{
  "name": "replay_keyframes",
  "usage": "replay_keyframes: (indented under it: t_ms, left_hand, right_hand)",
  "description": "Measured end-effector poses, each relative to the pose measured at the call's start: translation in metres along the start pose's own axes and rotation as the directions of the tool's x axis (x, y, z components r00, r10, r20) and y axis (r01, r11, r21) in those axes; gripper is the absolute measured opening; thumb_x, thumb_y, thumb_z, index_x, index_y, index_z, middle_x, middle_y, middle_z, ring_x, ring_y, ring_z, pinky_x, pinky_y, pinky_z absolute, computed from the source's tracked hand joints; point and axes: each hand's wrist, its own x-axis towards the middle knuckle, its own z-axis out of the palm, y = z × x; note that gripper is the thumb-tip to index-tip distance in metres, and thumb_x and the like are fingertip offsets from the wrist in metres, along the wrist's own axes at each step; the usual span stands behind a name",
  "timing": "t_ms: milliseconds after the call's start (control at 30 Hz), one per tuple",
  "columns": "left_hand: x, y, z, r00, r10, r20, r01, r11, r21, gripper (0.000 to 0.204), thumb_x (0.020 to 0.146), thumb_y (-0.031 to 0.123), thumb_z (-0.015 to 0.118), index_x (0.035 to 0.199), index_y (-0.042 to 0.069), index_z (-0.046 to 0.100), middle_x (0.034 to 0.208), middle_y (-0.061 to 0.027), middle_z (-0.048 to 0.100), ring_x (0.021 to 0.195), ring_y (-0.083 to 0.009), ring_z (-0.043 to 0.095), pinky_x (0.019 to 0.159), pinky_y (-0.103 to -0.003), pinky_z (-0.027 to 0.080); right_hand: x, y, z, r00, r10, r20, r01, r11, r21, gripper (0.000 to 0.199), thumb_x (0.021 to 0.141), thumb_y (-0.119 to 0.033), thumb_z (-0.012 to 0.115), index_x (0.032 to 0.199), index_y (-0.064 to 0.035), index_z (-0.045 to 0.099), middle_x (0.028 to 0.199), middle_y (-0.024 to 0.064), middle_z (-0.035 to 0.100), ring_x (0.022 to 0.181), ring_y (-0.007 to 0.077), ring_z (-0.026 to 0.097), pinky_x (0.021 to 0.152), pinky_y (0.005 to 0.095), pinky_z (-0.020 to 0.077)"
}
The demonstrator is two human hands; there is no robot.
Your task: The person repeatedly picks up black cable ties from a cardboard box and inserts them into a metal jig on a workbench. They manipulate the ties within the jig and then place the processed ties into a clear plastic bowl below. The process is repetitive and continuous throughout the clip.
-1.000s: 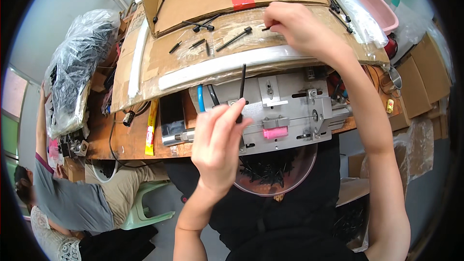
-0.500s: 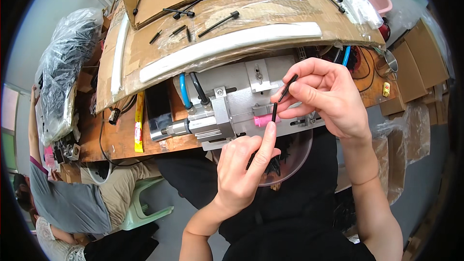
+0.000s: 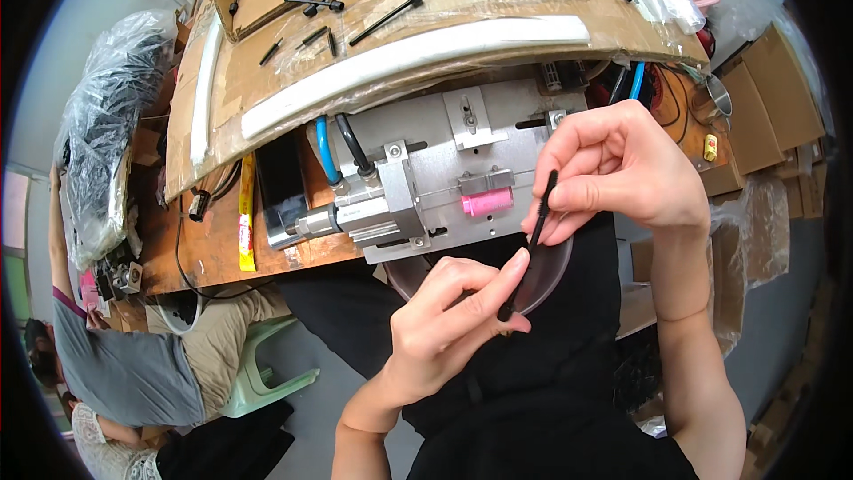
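Note:
Between thumb and fingers, my right hand (image 3: pixel 613 173) pinches a thin black rod (image 3: pixel 546 198) that slants downward. My left hand (image 3: pixel 453 316) is closed on a second black rod (image 3: pixel 506 309) with a thicker lower end. The two pieces line up end to end near the left fingertips; whether they are joined I cannot tell. Beyond the hands is a metal fixture plate (image 3: pixel 444 124) with a pneumatic cylinder (image 3: pixel 369 222) and a pink block (image 3: pixel 488 203). Below my hands, a clear bowl (image 3: pixel 555 271) is partly covered.
A cardboard cover (image 3: pixel 293 80) with several black rods on it overhangs the fixture. On the wooden bench (image 3: pixel 178 258) lie a yellow packet (image 3: pixel 247 222) and a phone-like dark slab (image 3: pixel 283 182). Other people sit at left beside a green stool (image 3: pixel 267 373); boxes (image 3: pixel 782 80) stand at right.
My left hand has lowered its rod and curled its fingers around it. The right hand's rod has come down to meet it, end to end. The view has shifted slightly.

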Motion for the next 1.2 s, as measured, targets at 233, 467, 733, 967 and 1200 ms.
replay_keyframes:
  t_ms: [233,467,733,967,1200]
  left_hand:
    - [-0.014,-0.010,0.034,0.997,-0.065,-0.050,0.080,0.916,0.394,0.065,0.075,0.003,0.073,0.135,-0.003,0.050,0.091,-0.0076,0.053,0.081,-0.0209,0.053,0.073,-0.033,0.044]
    - [-0.007,-0.032,0.057,0.993,-0.111,-0.027,0.103,0.774,0.625,0.073,0.071,-0.001,0.073,0.138,-0.004,0.044,0.092,-0.0104,0.053,0.084,-0.0256,0.053,0.077,-0.037,0.044]
    - [-0.004,-0.029,0.052,0.994,-0.113,0.009,0.082,0.775,0.627,0.069,0.075,-0.001,0.067,0.138,-0.008,0.041,0.093,-0.0097,0.051,0.084,-0.0222,0.052,0.077,-0.032,0.045]
    - [0.066,-0.017,-0.027,0.991,0.053,-0.124,0.026,0.827,0.562,0.053,0.077,-0.001,0.069,0.128,0.004,0.055,0.092,-0.0149,0.056,0.085,-0.0278,0.056,0.078,-0.037,0.046]
    - [0.209,-0.118,-0.116,0.997,0.053,-0.065,0.018,0.626,0.780,0.016,0.079,0.007,0.067,0.093,0.001,0.068,0.082,-0.0188,0.064,0.073,-0.0351,0.062,0.068,-0.038,0.050]
  right_hand:
    - [0.000,0.029,0.010,0.953,-0.116,-0.280,0.093,0.991,-0.091,0.020,0.092,-0.006,0.061,0.108,0.0064,0.063,0.090,0.0135,0.070,0.083,0.0171,0.069,0.074,0.0277,0.0592]
    - [-0.016,0.041,0.014,0.814,-0.332,-0.477,0.266,0.943,-0.201,0.018,0.095,-0.007,0.058,0.103,0.0070,0.065,0.089,0.0139,0.070,0.083,0.0185,0.070,0.074,0.0285,0.0588]
    - [-0.018,0.037,0.022,0.736,-0.419,-0.532,0.328,0.908,-0.261,0.015,0.094,-0.004,0.059,0.100,0.0085,0.065,0.087,0.0142,0.069,0.083,0.0192,0.070,0.075,0.0281,0.0583]
    - [0.074,-0.018,0.012,0.549,-0.826,-0.128,0.363,0.373,-0.854,0.010,0.078,-0.006,0.070,0.087,-0.0008,0.069,0.076,0.0126,0.067,0.067,0.0225,0.064,0.062,0.0308,0.0500]
    - [0.195,-0.053,0.006,0.727,-0.606,0.322,0.462,0.085,-0.883,0.010,0.075,0.001,0.064,0.084,0.0009,0.068,0.075,0.0168,0.067,0.071,0.0296,0.065,0.066,0.0367,0.0495]
